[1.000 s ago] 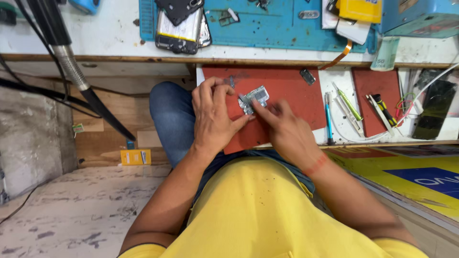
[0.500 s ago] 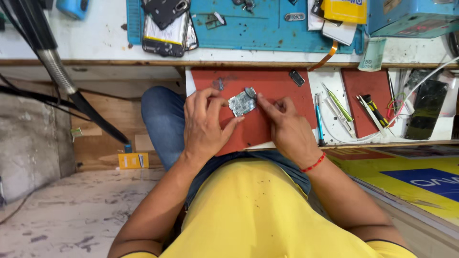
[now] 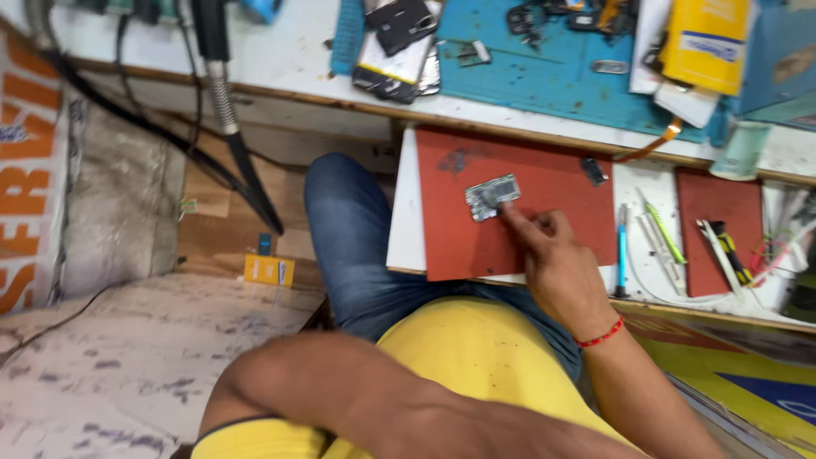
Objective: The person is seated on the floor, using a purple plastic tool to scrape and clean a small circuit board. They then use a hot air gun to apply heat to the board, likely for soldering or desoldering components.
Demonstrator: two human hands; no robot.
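Right hand presses one fingertip on the small circuit board, other fingers curled, grasping nothing. Board lies up-left of it on the red mat, long axis roughly left-right. Left hand out of view, probably.

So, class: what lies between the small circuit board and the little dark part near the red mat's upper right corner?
In the head view, only bare red mat lies between the circuit board and the dark part; the right hand sits below that stretch.

The left hand lies out of view, its forearm running off the bottom edge. Parts on the small circuit board are too fine to tell, and the right hand hides the red mat beneath it. The yellow box and blue mat on the table are cut by the top edge.
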